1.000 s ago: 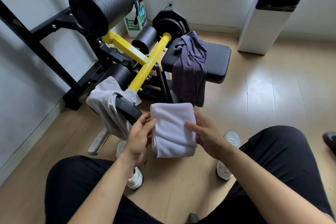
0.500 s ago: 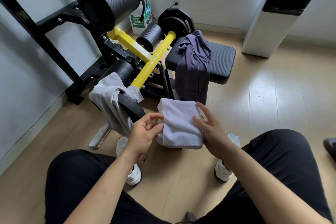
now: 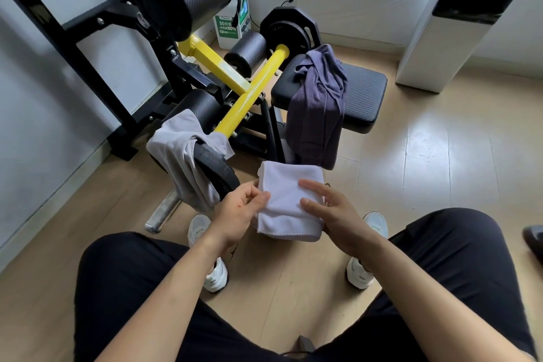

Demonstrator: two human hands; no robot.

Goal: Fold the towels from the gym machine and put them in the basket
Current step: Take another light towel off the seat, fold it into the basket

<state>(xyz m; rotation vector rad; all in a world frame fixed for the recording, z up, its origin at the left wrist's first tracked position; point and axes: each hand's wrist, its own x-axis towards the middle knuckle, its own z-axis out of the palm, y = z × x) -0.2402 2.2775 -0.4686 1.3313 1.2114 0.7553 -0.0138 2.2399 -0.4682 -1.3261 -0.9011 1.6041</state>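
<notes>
1. Folded towel (image 3: 289,200): a pale, compact rectangle held in the air above the floor, between the person's knees. Judged step: the fold of towel 1 looks finished or nearly so, with the hands squaring its edges. The next move likely calls for carrying it to the basket, which is not in view, so its direction cannot be told.
2. Right hand (image 3: 335,214): holds the towel's right side. 2 digits lie nearly straight and slightly spread on the top face (image 3: 311,186). The other fingers pass behind the right edge and support the cloth.
3. Left hand (image 3: 238,209): fingers loosely curled toward the palm, with the thumb tip laid on the towel's left edge. Whether any finger closes under the cloth is hidden.
4. Grey towel (image 3: 182,161): draped unfolded over a black plate at the near end of the gym machine (image 3: 249,94), just beyond the left hand.
5. Dark towel (image 3: 317,106): hangs unfolded over the front of the machine's seat pad (image 3: 364,94), farther back. Judged progress: 2 towels remain to be folded.
</notes>
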